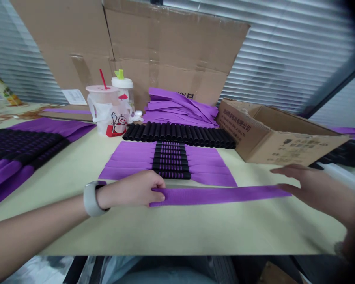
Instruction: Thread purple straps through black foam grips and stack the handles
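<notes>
A purple webbing strap (pixel 219 195) lies flat across the pale table, running left to right. My left hand (pixel 133 191), with a grey watch on the wrist, is closed and pinches the strap's left end. My right hand (pixel 310 185) has its fingers stretched out, with the fingertips resting at the strap's right end. Just beyond the strap lies a row of several purple straps threaded through black ribbed sleeves (pixel 170 161).
A line of loose black ribbed tubes (pixel 180 134) lies behind them, with a pile of purple straps (pixel 177 106) further back. An open cardboard box (pixel 278 138) stands at the right. Two drink cups (pixel 106 108) stand mid-left. More finished straps (pixel 20 152) cover the left side.
</notes>
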The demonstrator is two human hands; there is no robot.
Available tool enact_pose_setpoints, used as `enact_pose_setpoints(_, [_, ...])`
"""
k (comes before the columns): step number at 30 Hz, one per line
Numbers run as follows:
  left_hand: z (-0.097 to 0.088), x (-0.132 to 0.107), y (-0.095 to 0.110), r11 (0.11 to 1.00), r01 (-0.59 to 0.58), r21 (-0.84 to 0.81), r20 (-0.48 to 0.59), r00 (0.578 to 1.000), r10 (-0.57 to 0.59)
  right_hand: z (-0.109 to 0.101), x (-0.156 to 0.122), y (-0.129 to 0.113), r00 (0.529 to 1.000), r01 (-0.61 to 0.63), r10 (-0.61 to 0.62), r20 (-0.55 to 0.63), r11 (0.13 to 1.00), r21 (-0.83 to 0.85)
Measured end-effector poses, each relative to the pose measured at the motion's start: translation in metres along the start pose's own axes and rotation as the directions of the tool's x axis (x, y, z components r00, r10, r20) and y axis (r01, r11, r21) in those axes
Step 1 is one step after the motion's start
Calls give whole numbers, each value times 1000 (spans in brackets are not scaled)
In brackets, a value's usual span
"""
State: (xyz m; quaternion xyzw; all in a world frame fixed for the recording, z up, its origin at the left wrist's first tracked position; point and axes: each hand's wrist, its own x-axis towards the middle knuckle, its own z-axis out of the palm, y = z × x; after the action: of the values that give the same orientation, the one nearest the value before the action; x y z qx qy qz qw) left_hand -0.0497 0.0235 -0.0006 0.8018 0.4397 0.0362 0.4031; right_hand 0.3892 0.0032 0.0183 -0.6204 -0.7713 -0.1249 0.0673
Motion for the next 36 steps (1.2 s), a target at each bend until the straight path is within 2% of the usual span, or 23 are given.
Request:
enact_pose_setpoints(3, [6,0,3,990,-138,26,-47,989,139,-27,15,-63,969,248,-245,-39,950,189])
enact_pose_setpoints(4, [8,0,5,984,-171,39,-67,983,173,-33,20,-89,947,308,-322,7,912,272])
enact_pose_setpoints(6, [12,-2,7,980,-192,43,-96,976,196,-35,30,-140,873,435,-488,17,793,425])
enact_pose_setpoints(7, [15,-3,7,982,-186,33,-107,976,188,-31,34,-163,853,472,-522,-16,758,450])
enact_pose_setpoints(9, [18,-4,7,988,-154,2,-131,980,153,-19,41,-197,816,486,-574,63,742,461])
enact_pose_setpoints(12, [19,-4,4,994,-106,0,-147,984,105,-2,48,-218,780,439,-587,215,760,480])
enact_pose_setpoints(14, [18,-3,2,995,-93,19,-122,988,95,2,50,-213,781,391,-569,258,768,507])
enact_pose_setpoints(17, [13,-2,1,998,-61,5,-62,996,61,0,45,-184,768,307,-555,318,757,577])
enact_pose_setpoints(21, [7,-1,0,997,22,-72,35,999,-20,-1,25,-120,697,111,-523,491,755,647])
enact_pose_setpoints(22, [6,-1,-2,996,36,-87,54,998,-32,0,19,-103,709,51,-479,518,767,640])
enact_pose_setpoints(24, [4,-1,-5,993,57,-107,83,995,-48,-1,6,-70,698,-84,-392,599,787,612])
enact_pose_setpoints(25, [3,0,-6,992,63,-113,93,994,-53,-2,0,-56,705,-136,-343,621,794,592])
enact_pose_setpoints(26, [2,0,-8,991,68,-118,104,993,-56,-3,-6,-43,747,-177,-272,606,798,576])
enact_pose_setpoints(27, [1,0,-8,990,73,-121,113,992,-59,-4,-11,-32,757,-209,-235,609,797,567])
enact_pose_setpoints(31, [-2,-1,-6,989,88,-117,138,988,-71,2,-27,5,744,-310,-129,656,802,511])
enact_pose_setpoints(34, [-3,-3,-4,985,117,-125,162,982,-96,14,-33,23,795,-334,-34,606,809,483])
enact_pose_setpoints(36, [-6,-7,-6,982,138,-131,188,976,-112,19,-31,25,808,-331,-20,589,812,481])
